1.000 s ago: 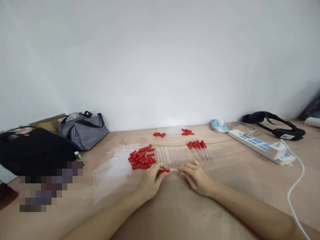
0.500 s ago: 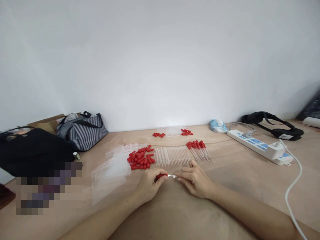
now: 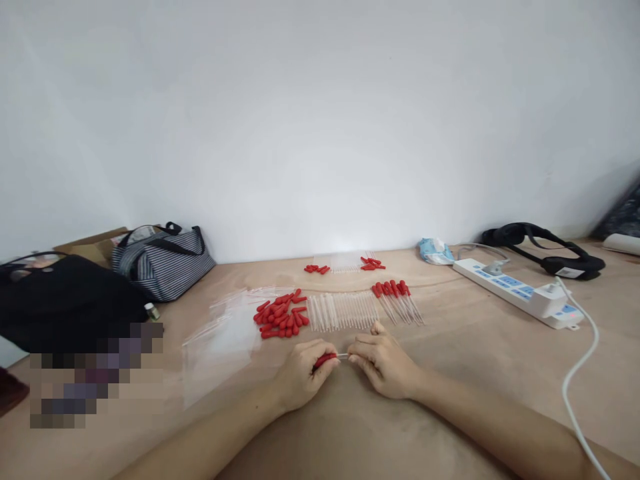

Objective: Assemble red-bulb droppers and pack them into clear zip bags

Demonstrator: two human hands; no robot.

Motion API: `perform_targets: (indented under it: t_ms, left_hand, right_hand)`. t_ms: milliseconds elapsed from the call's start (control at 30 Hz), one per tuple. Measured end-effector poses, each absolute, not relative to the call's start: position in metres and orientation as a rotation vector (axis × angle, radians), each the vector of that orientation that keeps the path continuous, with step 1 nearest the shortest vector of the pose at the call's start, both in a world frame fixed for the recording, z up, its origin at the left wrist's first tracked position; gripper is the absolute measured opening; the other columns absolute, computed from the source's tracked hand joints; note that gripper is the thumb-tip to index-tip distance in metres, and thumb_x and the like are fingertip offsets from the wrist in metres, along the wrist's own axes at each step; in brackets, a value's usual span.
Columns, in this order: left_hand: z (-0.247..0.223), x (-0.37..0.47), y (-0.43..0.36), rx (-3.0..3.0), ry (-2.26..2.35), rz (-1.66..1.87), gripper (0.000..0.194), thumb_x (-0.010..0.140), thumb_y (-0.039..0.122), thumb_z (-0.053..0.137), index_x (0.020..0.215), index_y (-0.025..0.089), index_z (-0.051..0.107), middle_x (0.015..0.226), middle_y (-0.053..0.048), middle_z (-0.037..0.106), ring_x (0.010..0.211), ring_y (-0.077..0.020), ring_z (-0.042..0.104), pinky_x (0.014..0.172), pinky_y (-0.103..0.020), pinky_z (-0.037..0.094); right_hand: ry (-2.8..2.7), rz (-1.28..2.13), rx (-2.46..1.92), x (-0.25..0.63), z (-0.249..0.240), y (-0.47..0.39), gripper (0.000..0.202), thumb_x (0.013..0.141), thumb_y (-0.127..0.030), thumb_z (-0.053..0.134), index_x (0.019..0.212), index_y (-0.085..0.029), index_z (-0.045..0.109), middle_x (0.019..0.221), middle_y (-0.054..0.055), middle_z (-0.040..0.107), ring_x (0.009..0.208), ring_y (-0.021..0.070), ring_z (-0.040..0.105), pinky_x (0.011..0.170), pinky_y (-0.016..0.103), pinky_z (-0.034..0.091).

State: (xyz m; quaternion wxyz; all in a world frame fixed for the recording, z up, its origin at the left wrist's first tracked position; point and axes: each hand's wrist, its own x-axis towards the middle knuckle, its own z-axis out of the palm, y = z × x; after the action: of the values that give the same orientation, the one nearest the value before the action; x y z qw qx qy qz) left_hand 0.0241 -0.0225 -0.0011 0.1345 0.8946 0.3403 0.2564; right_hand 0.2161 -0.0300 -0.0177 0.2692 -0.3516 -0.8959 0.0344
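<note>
A red rubber bulb point(image 3: 325, 361) is pinched in my left hand point(image 3: 303, 373), near the front middle of the table. From its right end a thin clear tube point(image 3: 343, 356) runs to my right hand point(image 3: 383, 363), whose fingers are closed on it. Behind my left hand lies a pile of red bulbs point(image 3: 283, 315). Clear tubes point(image 3: 343, 312) lie side by side in a row to the right of the pile. Further right are several tubes with red bulbs on their ends point(image 3: 395, 293). Clear plastic bags point(image 3: 220, 353) lie left of the pile.
Smaller red bulbs point(image 3: 317, 269) and tubes lie near the wall. On the right are a power strip point(image 3: 510, 287) with a white cable point(image 3: 570, 373), a black headset point(image 3: 570, 267) and a blue-white crumpled item point(image 3: 435, 251). A striped bag point(image 3: 165, 263) and black bag point(image 3: 75, 300) stand left.
My right hand has shifted slightly left, closer to my left hand. Less of the clear tube shows between them.
</note>
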Motion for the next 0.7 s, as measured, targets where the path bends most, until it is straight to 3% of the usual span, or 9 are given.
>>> perform_targets:
  t_ms: [233, 400, 700]
  left_hand:
    - [-0.002, 0.023, -0.022, 2.587, 0.918, 0.715, 0.017, 0.082, 0.022, 0.043, 0.074, 0.016, 0.057, 0.067, -0.001, 0.058, 0.062, -0.013, 0.053, 0.059, -0.022, 0.041]
    - [0.0, 0.02, -0.019, 2.509, 0.987, 0.709, 0.013, 0.079, 0.025, 0.05, 0.081, 0.018, 0.061, 0.071, -0.001, 0.062, 0.064, -0.0133, 0.055, 0.061, -0.022, 0.042]
    - [0.004, 0.017, -0.018, 2.472, 0.928, 0.681, 0.015, 0.078, 0.02, 0.05, 0.078, 0.019, 0.065, 0.073, -0.002, 0.065, 0.067, -0.0144, 0.058, 0.063, -0.023, 0.043]
  right_hand:
    - [-2.457, 0.164, -0.941, 0.216, -0.018, -0.028, 0.023, 0.085, -0.018, 0.033, 0.076, -0.017, 0.054, 0.072, 0.001, 0.058, 0.065, 0.0109, 0.048, 0.067, 0.027, 0.022]
    - [-2.459, 0.168, -0.972, 0.221, -0.014, -0.029, 0.021, 0.087, -0.019, 0.033, 0.085, -0.018, 0.055, 0.077, 0.001, 0.059, 0.069, 0.0109, 0.05, 0.067, 0.026, 0.023]
    - [-2.502, -0.049, -0.909, 0.227, -0.014, -0.027, 0.022, 0.086, -0.023, 0.037, 0.086, -0.019, 0.058, 0.075, 0.002, 0.058, 0.065, 0.0109, 0.046, 0.066, 0.028, 0.022]
